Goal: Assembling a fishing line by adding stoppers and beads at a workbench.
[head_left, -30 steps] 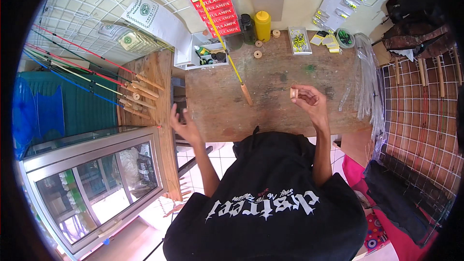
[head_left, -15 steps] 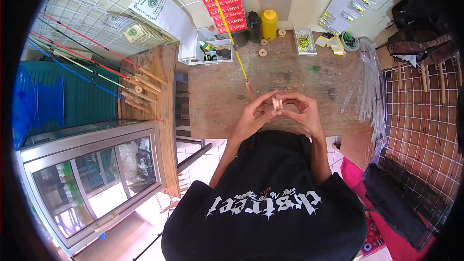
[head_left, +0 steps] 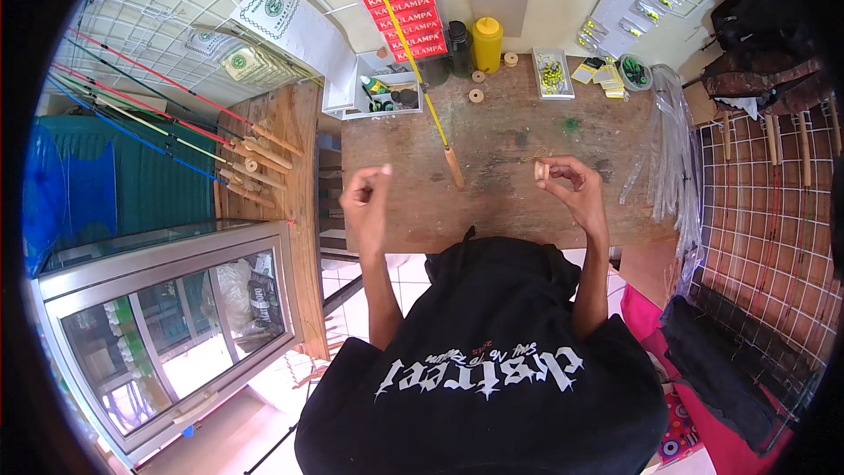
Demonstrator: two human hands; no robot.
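Observation:
My right hand pinches a small wooden spool between thumb and fingers, above the right part of the wooden table. Well apart from it, my left hand is raised over the table's left edge, its thumb and fingers pressed together. Anything in that pinch is too thin or too hidden to make out. Between the two hands lies a yellow fishing rod with a wooden handle, its shaft running up toward the back wall.
At the back stand a white box with bottles, a yellow squeeze bottle, several loose wooden spools and a white tray of small yellow beads. More fishing rods lie at the left. A glass cabinet flanks me.
My hands were together around the spool. My left hand has let go and moved far left, while my right hand has carried the spool to the right.

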